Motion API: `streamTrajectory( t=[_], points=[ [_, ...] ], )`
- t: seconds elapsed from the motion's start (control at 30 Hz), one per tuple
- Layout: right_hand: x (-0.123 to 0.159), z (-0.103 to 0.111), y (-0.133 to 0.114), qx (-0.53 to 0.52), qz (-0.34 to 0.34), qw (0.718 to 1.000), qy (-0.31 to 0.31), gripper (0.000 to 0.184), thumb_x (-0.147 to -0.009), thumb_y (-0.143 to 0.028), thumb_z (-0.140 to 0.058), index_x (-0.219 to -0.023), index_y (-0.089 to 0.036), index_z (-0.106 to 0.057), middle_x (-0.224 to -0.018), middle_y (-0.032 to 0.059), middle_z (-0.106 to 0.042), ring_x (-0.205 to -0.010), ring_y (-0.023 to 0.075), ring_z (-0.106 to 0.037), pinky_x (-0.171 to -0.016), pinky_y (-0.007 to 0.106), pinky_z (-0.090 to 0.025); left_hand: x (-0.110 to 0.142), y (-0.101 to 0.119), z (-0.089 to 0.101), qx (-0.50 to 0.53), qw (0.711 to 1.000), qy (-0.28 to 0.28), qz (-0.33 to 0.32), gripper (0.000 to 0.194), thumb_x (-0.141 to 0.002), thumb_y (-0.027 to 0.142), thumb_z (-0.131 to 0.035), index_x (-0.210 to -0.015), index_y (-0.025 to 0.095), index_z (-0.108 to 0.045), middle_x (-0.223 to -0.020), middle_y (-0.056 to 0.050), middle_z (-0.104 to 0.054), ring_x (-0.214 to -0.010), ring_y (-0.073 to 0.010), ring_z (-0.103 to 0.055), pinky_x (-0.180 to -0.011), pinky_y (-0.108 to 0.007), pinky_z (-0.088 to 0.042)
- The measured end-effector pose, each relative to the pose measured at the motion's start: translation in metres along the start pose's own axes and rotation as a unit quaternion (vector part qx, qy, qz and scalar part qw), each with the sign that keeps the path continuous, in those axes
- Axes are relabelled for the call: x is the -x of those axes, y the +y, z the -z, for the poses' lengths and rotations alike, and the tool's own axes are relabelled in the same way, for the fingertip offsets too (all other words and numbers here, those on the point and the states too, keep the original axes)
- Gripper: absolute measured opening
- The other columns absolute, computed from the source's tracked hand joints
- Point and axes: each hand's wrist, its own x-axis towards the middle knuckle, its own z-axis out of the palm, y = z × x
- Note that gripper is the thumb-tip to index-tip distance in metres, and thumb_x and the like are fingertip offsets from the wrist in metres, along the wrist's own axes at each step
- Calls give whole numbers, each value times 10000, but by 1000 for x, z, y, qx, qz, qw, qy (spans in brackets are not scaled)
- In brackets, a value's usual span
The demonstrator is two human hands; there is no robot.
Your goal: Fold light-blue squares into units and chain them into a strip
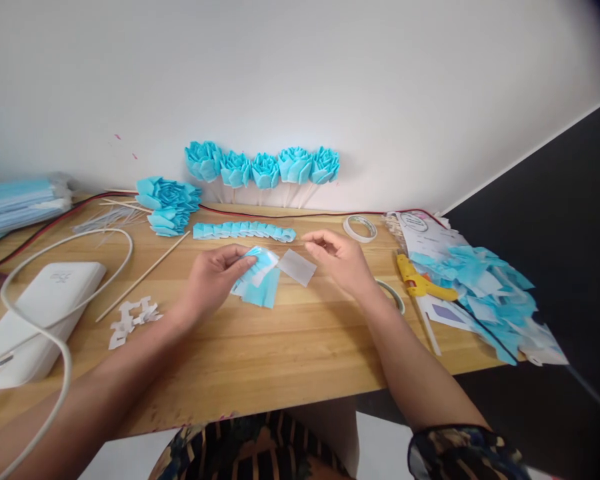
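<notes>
My left hand (213, 270) pinches a folded piece of blue and white fabric (263, 260) between thumb and fingers. Under it, partly covered, lies a blue fabric square (261, 291) on the table. My right hand (341, 259) has its thumb and index finger drawn together near the right end of a row of folded blue petals (240, 231). Whether anything thin is between those fingertips I cannot make out. Between my hands rests a pale, see-through square (298, 267).
Blue fabric flowers (265, 171) on sticks lean against the wall; more flowers (167, 200) lie left. A white power bank (45, 317), cable and wooden stick (143, 277) are at left. Tape (360, 229), a yellow glue gun (423, 280) and blue scraps (485, 293) are at right.
</notes>
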Motion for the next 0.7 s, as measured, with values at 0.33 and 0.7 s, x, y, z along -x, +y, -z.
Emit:
streamTrajectory(
  t=[0.33,0.7],
  points=[
    [-6,3,16,299,-28,946,-122,93,-813,-248,-577,-814,-209,-661,-860,41,-703,-778,191,-619,-635,280,-371,-1,-2,0,44,999,-7,20,260,-737,392,-696,-850,158,-700,-703,-14,-715,-587,-131,-623,-544,-222,-499],
    [-1,-10,0,-136,-26,990,23,143,-772,-314,-650,-776,-198,-567,-686,-27,-608,-627,111,-556,-589,231,-428,3,4,-4,-8,993,-117,-25,193,-761,358,-675,-772,172,-725,-1172,-90,-661,-1121,-247,-578,-849,-303,-474]
  ],
)
